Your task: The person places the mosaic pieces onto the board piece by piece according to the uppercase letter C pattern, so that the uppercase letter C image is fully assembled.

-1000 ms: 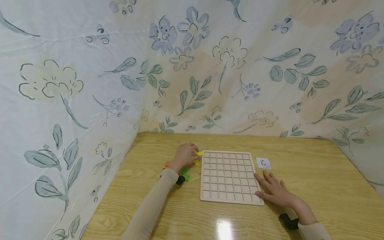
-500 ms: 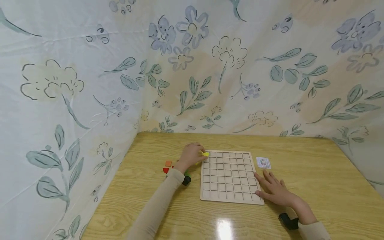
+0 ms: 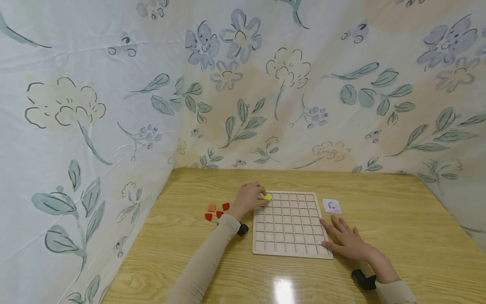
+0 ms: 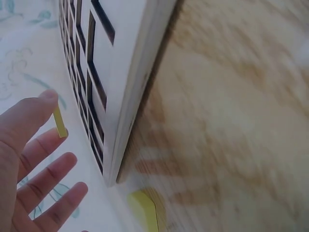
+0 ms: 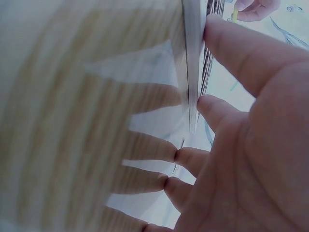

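A pale wooden grid board (image 3: 290, 224) lies flat on the table. Over its far left corner my left hand (image 3: 248, 199) pinches a thin yellow tile (image 3: 267, 197) between thumb and index finger. In the left wrist view that tile (image 4: 59, 122) appears edge-on, clear of the board (image 4: 129, 92), with the other fingers spread. My right hand (image 3: 350, 242) rests at the board's right side, its fingers extended. Thumb and index finger touch the board's edge (image 5: 194, 63) in the right wrist view, while other fingertips meet the tabletop.
Red pieces (image 3: 209, 216) and an orange square (image 3: 211, 207) lie left of the board, some partly behind the left wrist. Another yellow piece (image 4: 144, 210) is on the table beside the board. A small printed grid card (image 3: 332, 206) lies to the right. Patterned cloth (image 3: 243, 105) hangs behind.
My left hand has moved right with the yellow tile, from beside the board to over its far left corner. More red pieces have come into view. The right hand stays put.
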Demonstrator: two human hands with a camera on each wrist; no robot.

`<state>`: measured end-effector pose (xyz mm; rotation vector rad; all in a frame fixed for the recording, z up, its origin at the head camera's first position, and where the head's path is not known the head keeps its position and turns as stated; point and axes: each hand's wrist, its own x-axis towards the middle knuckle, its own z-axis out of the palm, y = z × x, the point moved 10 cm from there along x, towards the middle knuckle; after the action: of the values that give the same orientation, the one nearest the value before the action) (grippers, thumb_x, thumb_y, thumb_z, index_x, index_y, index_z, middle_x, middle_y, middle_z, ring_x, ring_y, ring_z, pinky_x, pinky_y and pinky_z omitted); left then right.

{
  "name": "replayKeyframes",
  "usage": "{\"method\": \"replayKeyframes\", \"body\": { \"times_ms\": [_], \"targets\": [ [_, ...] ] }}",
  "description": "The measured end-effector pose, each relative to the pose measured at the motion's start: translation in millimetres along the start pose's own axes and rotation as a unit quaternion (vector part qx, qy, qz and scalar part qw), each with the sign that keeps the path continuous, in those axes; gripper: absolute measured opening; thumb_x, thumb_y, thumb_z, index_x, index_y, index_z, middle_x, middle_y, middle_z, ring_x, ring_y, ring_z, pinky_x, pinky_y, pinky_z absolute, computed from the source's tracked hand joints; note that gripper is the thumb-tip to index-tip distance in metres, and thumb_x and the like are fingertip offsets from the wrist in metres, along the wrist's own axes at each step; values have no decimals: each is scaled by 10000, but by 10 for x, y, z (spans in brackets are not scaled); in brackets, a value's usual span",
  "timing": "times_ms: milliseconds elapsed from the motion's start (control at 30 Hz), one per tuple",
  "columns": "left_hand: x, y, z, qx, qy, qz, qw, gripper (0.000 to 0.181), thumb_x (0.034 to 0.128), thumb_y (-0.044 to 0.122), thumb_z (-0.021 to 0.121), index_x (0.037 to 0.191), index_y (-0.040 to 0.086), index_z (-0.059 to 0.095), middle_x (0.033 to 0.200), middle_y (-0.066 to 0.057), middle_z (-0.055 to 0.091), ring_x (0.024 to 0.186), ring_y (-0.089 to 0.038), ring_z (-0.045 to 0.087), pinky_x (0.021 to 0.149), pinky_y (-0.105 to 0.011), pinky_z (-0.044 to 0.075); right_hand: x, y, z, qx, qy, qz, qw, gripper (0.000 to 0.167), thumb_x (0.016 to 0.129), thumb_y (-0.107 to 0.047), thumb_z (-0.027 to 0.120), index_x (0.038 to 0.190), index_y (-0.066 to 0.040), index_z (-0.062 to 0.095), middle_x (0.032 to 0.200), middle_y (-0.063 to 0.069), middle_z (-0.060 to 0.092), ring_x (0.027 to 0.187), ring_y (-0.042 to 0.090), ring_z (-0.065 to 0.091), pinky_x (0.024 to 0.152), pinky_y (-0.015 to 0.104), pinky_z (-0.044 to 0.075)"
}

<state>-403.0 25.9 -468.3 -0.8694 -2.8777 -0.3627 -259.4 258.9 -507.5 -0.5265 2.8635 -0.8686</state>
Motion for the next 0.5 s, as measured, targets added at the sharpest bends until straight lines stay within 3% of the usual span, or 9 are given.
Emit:
{"method": "replayKeyframes", "body": {
  "times_ms": [133, 500],
  "targets": [
    [20, 25, 39, 115, -74, 7, 9999, 283, 820, 499, 638, 960, 259, 689, 1035, 75, 616, 1000, -134, 566, 950, -403, 407, 2, -6, 0, -102, -64, 64, 9999, 683, 890, -379, 577, 1458, -130, 292, 1460, 349, 140, 1295, 599, 73, 868, 781, 29],
    [56, 97, 110, 6, 33, 86, 10000, 274, 811, 503, 647, 942, 267, 696, 1010, 85, 621, 958, -123, 570, 935, -413, 411, -1, 15, 27, 7, 119, -130, 9998, 663, 887, -354, 585, 1454, -151, 306, 1437, 379, 153, 1273, 622, 73, 842, 791, 17]
  ]
}}
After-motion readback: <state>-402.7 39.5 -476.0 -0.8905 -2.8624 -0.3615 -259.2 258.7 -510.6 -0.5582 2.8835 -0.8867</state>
